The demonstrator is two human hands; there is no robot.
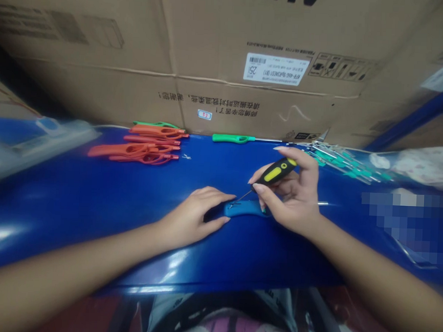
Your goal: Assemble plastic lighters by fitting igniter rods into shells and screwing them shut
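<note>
right grip (293, 196): black-yellow screwdriver (274, 174), tip at blue handle (248, 209) | left grip (193, 211): handle's end | table (162, 183): blue

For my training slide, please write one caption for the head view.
Left hand holding one end of a blue handle on the table, right hand pointing a screwdriver at it.
</note>
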